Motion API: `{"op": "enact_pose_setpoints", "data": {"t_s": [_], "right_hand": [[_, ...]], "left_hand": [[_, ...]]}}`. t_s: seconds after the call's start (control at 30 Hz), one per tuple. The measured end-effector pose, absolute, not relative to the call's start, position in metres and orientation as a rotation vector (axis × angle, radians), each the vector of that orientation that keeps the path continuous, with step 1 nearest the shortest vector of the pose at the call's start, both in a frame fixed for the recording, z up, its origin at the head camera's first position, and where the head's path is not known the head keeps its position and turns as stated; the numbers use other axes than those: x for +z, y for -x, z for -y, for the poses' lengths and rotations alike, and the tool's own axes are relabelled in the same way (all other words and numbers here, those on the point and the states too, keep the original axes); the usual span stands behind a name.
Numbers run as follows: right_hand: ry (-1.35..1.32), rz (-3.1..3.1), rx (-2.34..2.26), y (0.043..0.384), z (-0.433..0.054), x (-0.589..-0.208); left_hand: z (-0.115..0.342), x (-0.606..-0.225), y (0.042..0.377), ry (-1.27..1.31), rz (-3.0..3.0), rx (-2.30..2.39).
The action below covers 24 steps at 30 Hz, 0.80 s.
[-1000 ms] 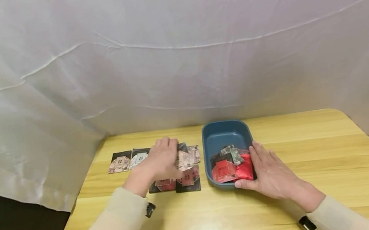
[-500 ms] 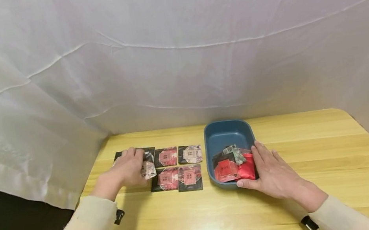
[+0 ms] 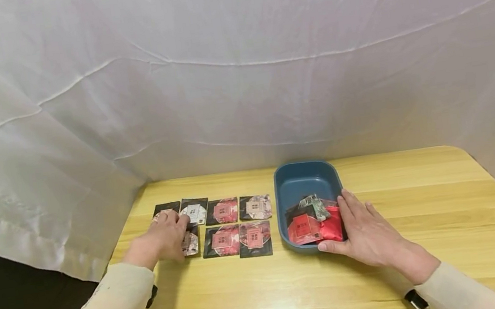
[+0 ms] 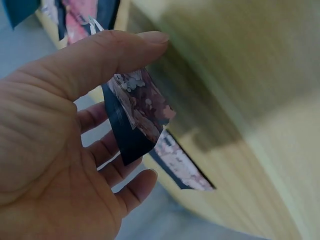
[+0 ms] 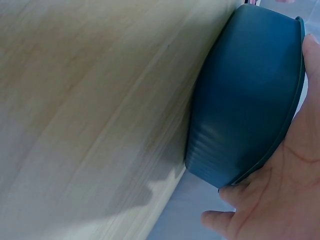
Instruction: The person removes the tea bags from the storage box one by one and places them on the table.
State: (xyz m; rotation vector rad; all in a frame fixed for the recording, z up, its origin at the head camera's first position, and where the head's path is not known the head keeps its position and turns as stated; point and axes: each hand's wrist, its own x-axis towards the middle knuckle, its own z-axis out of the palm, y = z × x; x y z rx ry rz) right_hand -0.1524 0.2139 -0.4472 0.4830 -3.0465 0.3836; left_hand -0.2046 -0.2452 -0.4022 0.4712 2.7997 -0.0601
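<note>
My left hand [image 3: 159,240] is at the left end of two rows of flat printed sachets. In the left wrist view it pinches a dark sachet with a pink floral print [image 4: 137,107] between thumb and fingers, tilted above the tabletop. Beyond its fingertips lies another floral sachet [image 4: 182,165]. My right hand [image 3: 370,235] rests along the right rim of a blue plastic bin [image 3: 302,184], fingers straight and thumb at the near corner. Inside the bin lie a black-and-red sachet [image 3: 303,229], a green-patterned packet [image 3: 314,208] and a shiny red pouch [image 3: 331,224].
Right of the left hand lie a white-labelled sachet [image 3: 195,213], a red-labelled sachet [image 3: 222,211] and a pale floral sachet [image 3: 255,208] in the back row. Two red-labelled sachets, including one nearest the bin [image 3: 254,239], form the front row. A pale curtain [image 3: 241,112] hangs behind the wooden table [image 3: 258,291].
My left hand has carried the floral sachet leftward from near the bin, then down to the front row's left end. My right hand stays at the bin's rim.
</note>
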Motion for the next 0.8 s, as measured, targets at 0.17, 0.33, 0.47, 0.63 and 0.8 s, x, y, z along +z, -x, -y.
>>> {"op": "enact_pose_setpoints", "data": {"t_s": [0.17, 0.33, 0.47, 0.63, 0.8], "right_hand": [[-0.484, 3.048, 0.383, 0.1520, -0.2137, -0.4476], [-0.477, 3.054, 0.379, 0.1520, -0.2137, -0.4471], [-0.477, 3.054, 0.381, 0.1523, -0.2138, -0.4470], [-0.476, 3.053, 0.382, 0.1526, -0.2140, -0.4479], [-0.478, 3.050, 0.380, 0.1524, -0.2137, -0.4484]], "left_hand": [[0.2413, -0.4076, 0.2038, -0.439, -2.783, -0.064], [0.2408, -0.4121, 0.2065, -0.450, -2.787, -0.073], [0.2393, -0.4121, 0.2068, -0.451, -2.780, -0.076], [0.2382, -0.4125, 0.2067, -0.438, -2.766, -0.083], [0.2376, -0.4132, 0.2073, -0.412, -2.754, -0.089]]}}
